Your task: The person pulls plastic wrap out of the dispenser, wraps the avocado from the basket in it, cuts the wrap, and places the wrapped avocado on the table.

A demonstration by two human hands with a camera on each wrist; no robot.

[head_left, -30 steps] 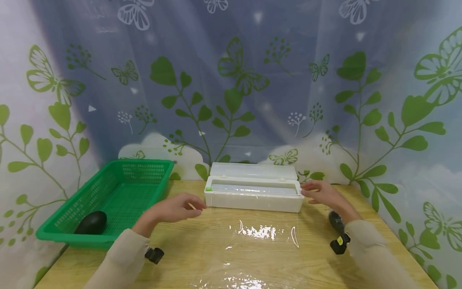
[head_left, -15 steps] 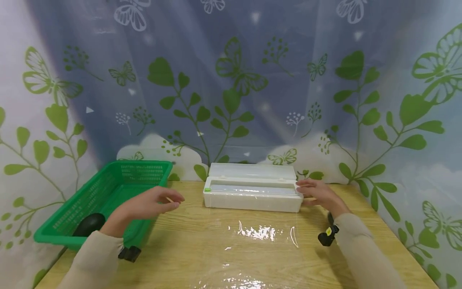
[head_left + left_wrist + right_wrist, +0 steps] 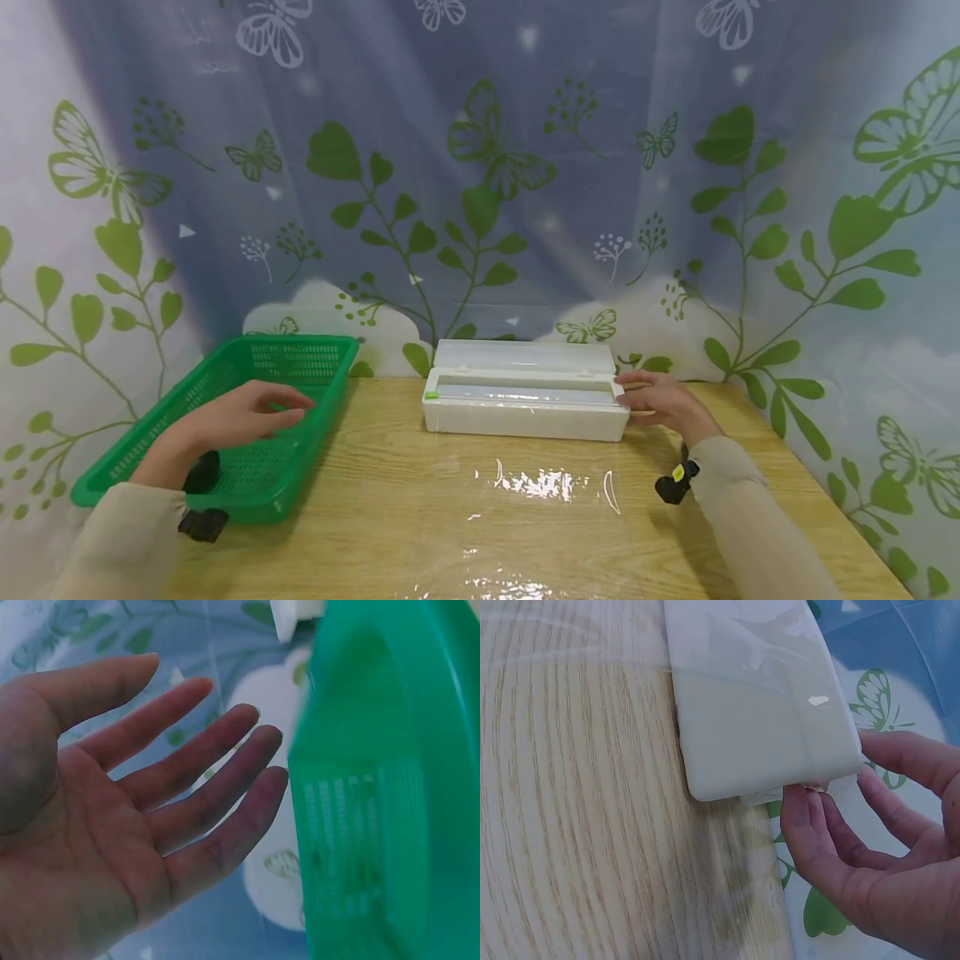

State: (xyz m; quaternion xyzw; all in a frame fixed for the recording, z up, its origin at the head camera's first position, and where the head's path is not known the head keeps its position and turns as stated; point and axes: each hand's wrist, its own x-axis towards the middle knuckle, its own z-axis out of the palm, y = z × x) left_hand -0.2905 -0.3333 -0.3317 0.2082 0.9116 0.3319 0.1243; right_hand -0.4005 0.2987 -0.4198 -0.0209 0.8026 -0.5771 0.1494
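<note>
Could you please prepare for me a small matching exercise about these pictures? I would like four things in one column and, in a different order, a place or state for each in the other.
Column 1
1. Left hand
2. Right hand
3. White box
4. Dark rounded object

Column 2
A. Lid open
B. In the green basket, partly hidden from the head camera
C. Fingers apart, holding nothing
D. Fingers at the right end of a container

Right pairs: 1-C, 2-D, 3-A, 4-B
</note>
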